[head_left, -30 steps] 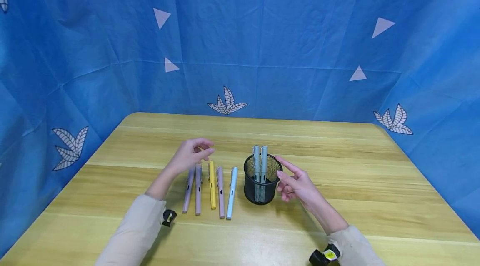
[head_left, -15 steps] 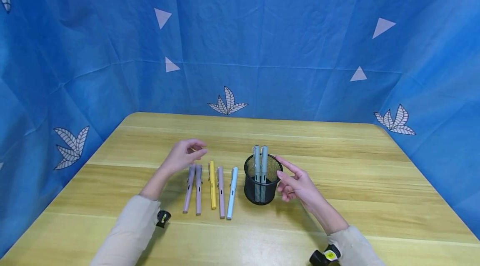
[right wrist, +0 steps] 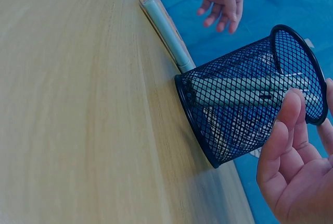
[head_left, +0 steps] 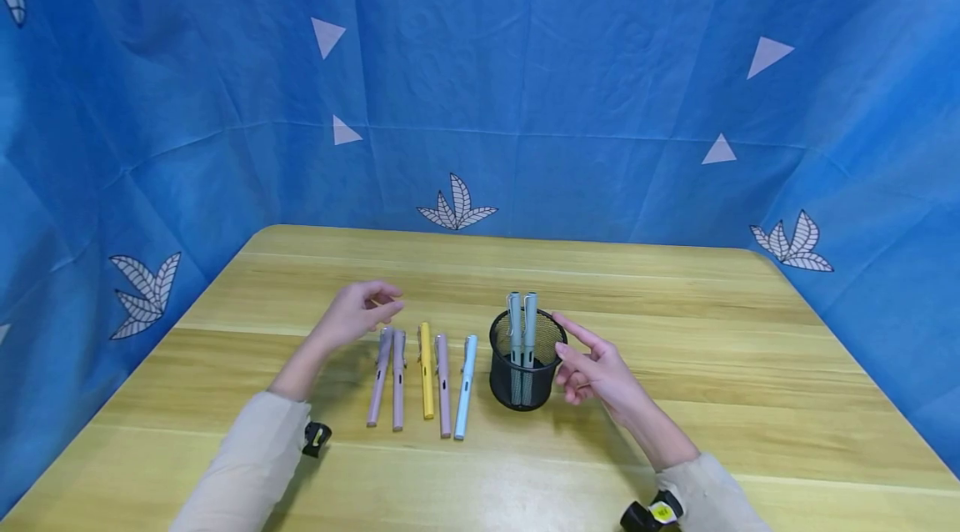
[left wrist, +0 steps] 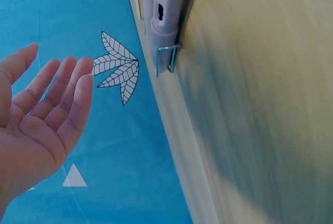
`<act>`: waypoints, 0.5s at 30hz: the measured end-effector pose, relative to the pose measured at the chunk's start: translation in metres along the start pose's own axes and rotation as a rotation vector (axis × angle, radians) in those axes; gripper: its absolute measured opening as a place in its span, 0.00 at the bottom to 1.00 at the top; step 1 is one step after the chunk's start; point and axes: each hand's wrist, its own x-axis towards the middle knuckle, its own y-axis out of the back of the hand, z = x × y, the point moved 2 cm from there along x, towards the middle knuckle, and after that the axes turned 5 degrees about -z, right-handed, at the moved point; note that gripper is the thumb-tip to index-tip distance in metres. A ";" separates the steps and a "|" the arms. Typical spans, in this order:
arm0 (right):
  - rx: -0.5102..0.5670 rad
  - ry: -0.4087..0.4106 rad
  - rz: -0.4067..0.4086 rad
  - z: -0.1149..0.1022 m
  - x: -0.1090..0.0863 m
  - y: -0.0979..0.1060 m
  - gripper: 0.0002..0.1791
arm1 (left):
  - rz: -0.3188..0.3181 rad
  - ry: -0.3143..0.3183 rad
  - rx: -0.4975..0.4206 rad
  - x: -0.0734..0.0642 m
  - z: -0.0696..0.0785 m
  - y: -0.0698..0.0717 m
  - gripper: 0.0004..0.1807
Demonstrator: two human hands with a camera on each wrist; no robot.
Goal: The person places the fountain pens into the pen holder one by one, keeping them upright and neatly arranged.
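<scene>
Here's the right hand (head_left: 596, 373), thumb and index finger holding the right rim of a black wire-mesh cylindrical cup (head_left: 504, 388), likely steadying it on the pale wooden surface (head_left: 637, 298) while two grey-green plastic pens (head_left: 530, 332) stand inside. Over on the left, the left hand (head_left: 352, 315) hangs loose-fingered and bare, near the far ends of five slim lilac, yellow and pale-blue plastic pens (head_left: 427, 373), laid side by side, presumably for easy lifting.

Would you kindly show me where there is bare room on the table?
The table is bare right of the right hand, behind the mesh cup back to the blue curtain, and left of the left sleeve. It is crowded between that hand and the left hand: five pens lie side by side, and the cup holds two more pens.
</scene>
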 end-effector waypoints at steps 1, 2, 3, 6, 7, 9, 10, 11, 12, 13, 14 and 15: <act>0.000 0.000 0.001 0.000 0.000 0.000 0.33 | -0.001 0.003 0.000 0.000 0.000 0.000 0.17; -0.001 0.000 0.002 0.000 0.000 0.000 0.33 | -0.005 0.001 0.006 -0.001 -0.001 0.001 0.17; -0.001 0.000 0.002 0.000 0.000 0.000 0.33 | -0.005 0.005 0.006 -0.001 -0.001 0.001 0.17; -0.001 -0.001 0.003 0.000 0.000 0.000 0.33 | -0.012 0.006 0.010 -0.001 -0.004 0.002 0.17; -0.001 -0.001 0.003 0.001 0.000 0.000 0.33 | -0.011 0.010 0.010 -0.002 -0.005 0.002 0.17; -0.001 -0.002 0.001 0.001 0.000 0.001 0.33 | -0.014 0.014 0.009 -0.002 -0.006 0.002 0.17; -0.001 -0.002 0.000 0.001 0.000 0.001 0.33 | -0.017 0.016 0.008 -0.002 -0.007 0.002 0.18; 0.000 -0.002 -0.001 0.001 0.000 0.000 0.33 | -0.016 0.022 0.004 -0.003 -0.008 0.002 0.18; 0.000 -0.002 -0.002 0.001 0.000 0.000 0.33 | -0.019 0.025 0.002 -0.003 -0.008 0.002 0.18; 0.000 -0.002 -0.003 0.001 0.000 0.000 0.33 | -0.022 0.027 0.001 -0.003 -0.008 0.002 0.18; -0.001 -0.002 -0.004 0.000 0.000 0.000 0.33 | -0.025 0.027 0.000 -0.004 -0.009 0.002 0.18; -0.001 -0.002 -0.004 0.000 -0.001 0.000 0.33 | -0.024 0.035 -0.005 -0.004 -0.009 0.002 0.18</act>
